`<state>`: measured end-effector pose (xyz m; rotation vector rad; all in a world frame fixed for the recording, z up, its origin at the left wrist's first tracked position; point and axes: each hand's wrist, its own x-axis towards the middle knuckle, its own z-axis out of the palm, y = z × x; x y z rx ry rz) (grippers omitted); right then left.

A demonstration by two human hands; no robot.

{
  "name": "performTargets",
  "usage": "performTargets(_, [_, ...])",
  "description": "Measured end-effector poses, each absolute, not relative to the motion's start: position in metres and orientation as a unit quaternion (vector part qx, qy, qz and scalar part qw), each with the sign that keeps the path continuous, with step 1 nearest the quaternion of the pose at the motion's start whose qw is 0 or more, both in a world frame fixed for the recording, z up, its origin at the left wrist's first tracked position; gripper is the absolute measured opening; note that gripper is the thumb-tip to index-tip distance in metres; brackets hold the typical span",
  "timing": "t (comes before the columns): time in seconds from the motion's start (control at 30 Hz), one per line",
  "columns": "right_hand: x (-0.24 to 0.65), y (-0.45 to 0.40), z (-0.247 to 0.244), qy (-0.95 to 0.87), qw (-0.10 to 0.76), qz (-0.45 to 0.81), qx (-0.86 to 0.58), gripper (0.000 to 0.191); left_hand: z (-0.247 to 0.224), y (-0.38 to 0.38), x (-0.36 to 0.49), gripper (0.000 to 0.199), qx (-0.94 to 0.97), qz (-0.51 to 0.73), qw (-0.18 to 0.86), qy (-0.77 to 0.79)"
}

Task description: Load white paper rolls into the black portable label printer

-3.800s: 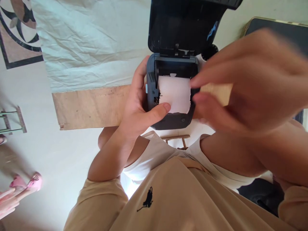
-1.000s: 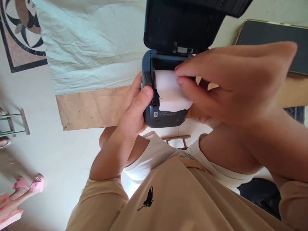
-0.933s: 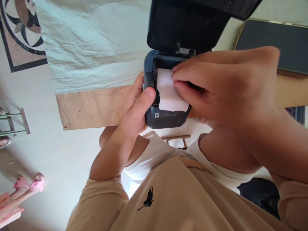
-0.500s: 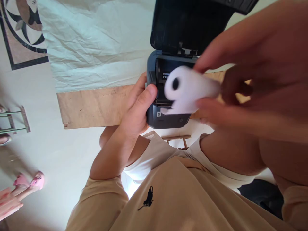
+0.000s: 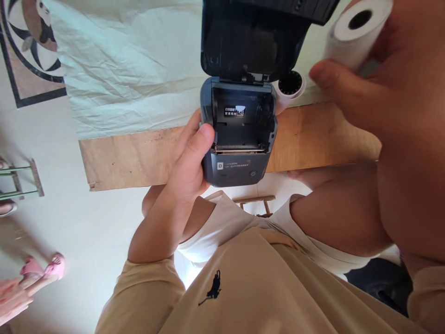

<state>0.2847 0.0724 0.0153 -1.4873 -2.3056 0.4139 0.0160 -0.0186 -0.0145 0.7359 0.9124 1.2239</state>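
My left hand grips the left side of a dark blue-grey label printer, thumb on its rim. Its black lid stands swung up at the back, and the paper bay shows bare, with a small printed label inside. At the upper right my right hand is closed round a white paper roll, apart from the printer; its far fingers are mostly hidden. A second white roll with a dark hollow core is just behind the printer's right side, partly covered by it.
A pale green cloth covers most of the wooden table, whose bare front edge runs below the printer. My legs are under that edge. On the left floor are another person's feet in pink sandals and a green-barred stool.
My right hand has carried the white paper roll from over the printer's bay up and to the right. The printer has shifted slightly left with my left hand. The second roll has come into view.
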Motion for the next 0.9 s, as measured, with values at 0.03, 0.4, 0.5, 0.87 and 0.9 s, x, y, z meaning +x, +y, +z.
performTargets(0.03, [0.279, 0.075, 0.02, -0.796, 0.173, 0.139, -0.564, 0.056, -0.015, -0.018, 0.016, 0.05, 0.327, 0.543, 0.659, 0.404])
performTargets(0.4, [0.27, 0.057, 0.029, -0.785, 0.26, 0.144, -0.544, 0.049, -0.019, -0.019, 0.016, 0.052, 0.324, 0.551, 0.669, 0.378])
performTargets(0.5, [0.261, 0.047, 0.03, -0.821, 0.225, 0.18, -0.493, 0.046, -0.019, -0.019, 0.016, 0.052, 0.322, 0.552, 0.676, 0.367])
performTargets(0.87, [0.247, 0.049, 0.014, -0.85, 0.133, 0.175, -0.479, 0.028, -0.019, -0.019, 0.015, 0.047, 0.328, 0.55, 0.675, 0.366])
performTargets(0.9, [0.248, 0.049, 0.013, -0.85, 0.133, 0.17, -0.481, 0.028, -0.018, -0.019, 0.015, 0.045, 0.327, 0.548, 0.677, 0.367])
